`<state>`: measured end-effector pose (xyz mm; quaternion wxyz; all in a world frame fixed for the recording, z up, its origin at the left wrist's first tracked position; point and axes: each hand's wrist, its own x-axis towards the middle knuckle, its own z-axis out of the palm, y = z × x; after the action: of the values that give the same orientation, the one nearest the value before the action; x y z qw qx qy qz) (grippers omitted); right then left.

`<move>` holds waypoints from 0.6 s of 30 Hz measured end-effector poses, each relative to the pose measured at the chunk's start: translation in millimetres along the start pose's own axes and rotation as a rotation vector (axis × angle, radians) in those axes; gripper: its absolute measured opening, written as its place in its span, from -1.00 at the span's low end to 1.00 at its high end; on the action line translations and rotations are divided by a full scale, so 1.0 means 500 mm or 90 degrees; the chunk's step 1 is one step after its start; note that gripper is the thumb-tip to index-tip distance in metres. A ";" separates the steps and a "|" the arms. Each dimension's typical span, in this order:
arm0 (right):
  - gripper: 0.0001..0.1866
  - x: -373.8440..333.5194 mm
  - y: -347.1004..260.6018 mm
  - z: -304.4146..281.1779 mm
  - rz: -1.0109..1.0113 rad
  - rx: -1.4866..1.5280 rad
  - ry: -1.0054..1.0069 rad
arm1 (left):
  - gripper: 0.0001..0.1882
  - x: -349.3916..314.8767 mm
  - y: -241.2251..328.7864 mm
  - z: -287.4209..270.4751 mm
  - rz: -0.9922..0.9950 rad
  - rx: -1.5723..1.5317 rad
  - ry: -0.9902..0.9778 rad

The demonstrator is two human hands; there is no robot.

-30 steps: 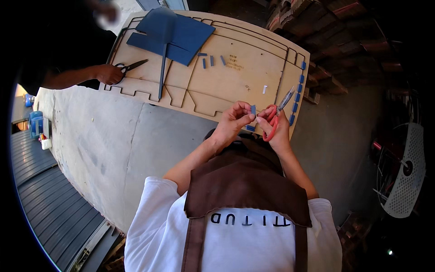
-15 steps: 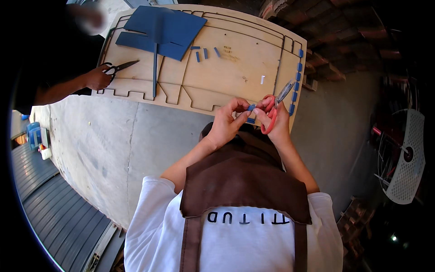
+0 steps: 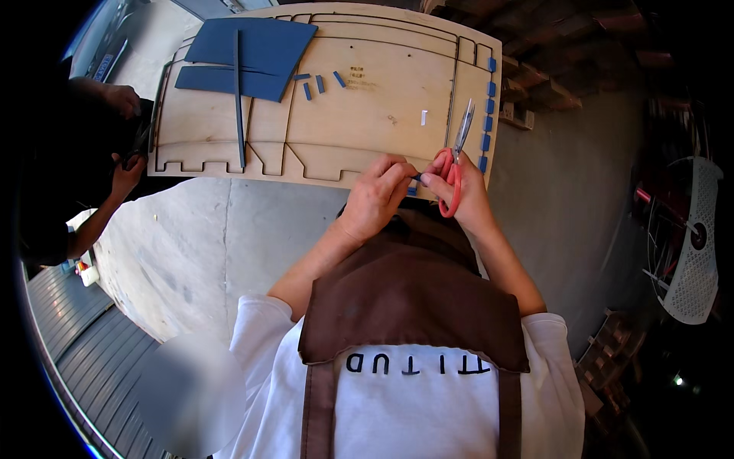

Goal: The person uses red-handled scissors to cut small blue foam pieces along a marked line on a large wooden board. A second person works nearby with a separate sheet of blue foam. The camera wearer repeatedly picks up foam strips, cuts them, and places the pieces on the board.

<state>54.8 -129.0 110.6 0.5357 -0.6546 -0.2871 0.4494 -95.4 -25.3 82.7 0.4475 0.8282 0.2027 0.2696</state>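
Close together at the near edge of the plywood board (image 3: pixel 382 99), my two hands pinch a small blue foam piece (image 3: pixel 416 177) between their fingertips. My left hand (image 3: pixel 373 200) is closed on its left end, and its fingers partly hide it. My right hand (image 3: pixel 468 195) grips the other end with thumb and finger. Red-handled scissors (image 3: pixel 451 191) hang on that same hand, blades pointing up and away over the board. Another bit of blue foam (image 3: pixel 411 191) lies at the board's edge just below my fingers.
Blue foam sheets (image 3: pixel 256 46) and a long blue strip (image 3: pixel 238 115) lie on the board's left. Several short strips (image 3: pixel 319 83) sit mid-board; blue blocks (image 3: pixel 488 107) line its right edge. A co-worker (image 3: pixel 126 164) with dark scissors stands left. A white perforated panel (image 3: pixel 692 245) is far right.
The co-worker's hand and dark scissors have drawn back left off the board. My hands still hold the small foam piece; the left has turned, showing more of its back. The view has shifted slightly.
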 end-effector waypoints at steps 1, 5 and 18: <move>-0.81 0.002 0.009 -0.005 -0.002 0.008 -0.002 | -0.81 0.002 0.000 0.000 0.014 0.020 -0.012; -0.82 0.002 0.028 -0.023 0.006 0.011 -0.011 | -0.81 0.010 0.004 0.000 0.067 0.065 -0.046; -0.87 -0.017 0.049 -0.022 0.085 0.313 0.054 | -0.82 -0.001 0.021 0.021 0.021 -0.010 -0.043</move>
<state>58.3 -147.5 89.5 0.6598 -0.5401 -0.1028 0.5122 -88.4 -37.7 86.5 0.4559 0.8366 0.1718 0.2507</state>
